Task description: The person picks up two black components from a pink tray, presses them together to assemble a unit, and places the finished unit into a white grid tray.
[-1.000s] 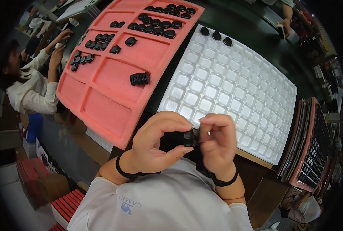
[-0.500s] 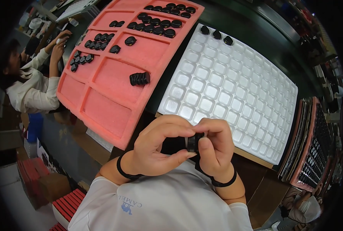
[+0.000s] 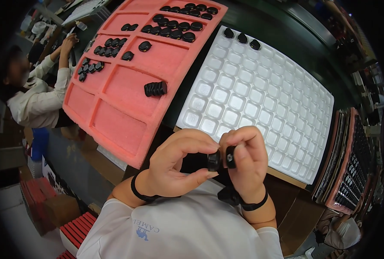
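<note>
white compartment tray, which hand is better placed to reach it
Likely the right hand: it is nearer the white compartment tray than the left hand, though each holds a black part.

The round piece (image 3: 213, 161) in my left hand (image 3: 170, 166) is black; the small part (image 3: 230, 157) in my right hand (image 3: 249, 159) is black too, marked with a pale, silvery spot. My wristband (image 3: 136, 190) is black, and my shirt (image 3: 183, 228) is white with a light-blue emblem (image 3: 142, 233). I see a salmon-pink foam tray (image 3: 118, 125) patterned with black discs (image 3: 155, 89). The moulded tray (image 3: 236, 102) is white, gridded with rounded squares, and bears 3 black knobs (image 3: 242, 38). The tabletop (image 3: 265, 19) is dark green, a co-worker's sleeve (image 3: 43, 102) off-white, a container (image 3: 39, 140) blue, and the stacked slabs (image 3: 79, 228) red, striped with pale lines.
</note>
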{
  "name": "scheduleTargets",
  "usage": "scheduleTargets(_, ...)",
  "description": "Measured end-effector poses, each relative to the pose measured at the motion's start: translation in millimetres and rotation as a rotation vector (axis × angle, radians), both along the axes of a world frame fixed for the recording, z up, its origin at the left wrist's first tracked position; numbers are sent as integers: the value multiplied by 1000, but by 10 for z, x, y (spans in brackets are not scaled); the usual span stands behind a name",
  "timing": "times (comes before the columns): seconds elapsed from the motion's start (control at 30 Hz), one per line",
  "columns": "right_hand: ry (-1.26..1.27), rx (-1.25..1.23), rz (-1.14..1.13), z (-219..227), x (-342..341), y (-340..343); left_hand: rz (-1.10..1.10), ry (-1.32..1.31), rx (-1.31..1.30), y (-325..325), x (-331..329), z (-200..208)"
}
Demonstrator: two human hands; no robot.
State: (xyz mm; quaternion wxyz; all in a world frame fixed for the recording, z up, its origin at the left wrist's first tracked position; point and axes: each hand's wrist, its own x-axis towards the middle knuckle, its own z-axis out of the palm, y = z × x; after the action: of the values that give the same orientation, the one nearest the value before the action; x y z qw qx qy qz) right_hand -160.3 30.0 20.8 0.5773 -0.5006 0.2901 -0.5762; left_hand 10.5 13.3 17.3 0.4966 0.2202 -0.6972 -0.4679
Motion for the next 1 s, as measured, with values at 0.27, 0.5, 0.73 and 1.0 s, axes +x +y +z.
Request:
scheduleTargets(0.27,65,-72,31,-39,-167,-61,104,41,6,19,-21,-35)
scheduleTargets(0.5,410,-265,-72,83,-169,-102,38,84,188,33,-39,-52)
scheduleTargets(0.73,729,-277,-69,295,-394,-272,119,-182,25,-139,-158,-230)
scheduleTargets(1.0,1043,123,-106,160,-1050,-1315,137,-755,-370,-245,-292,-540)
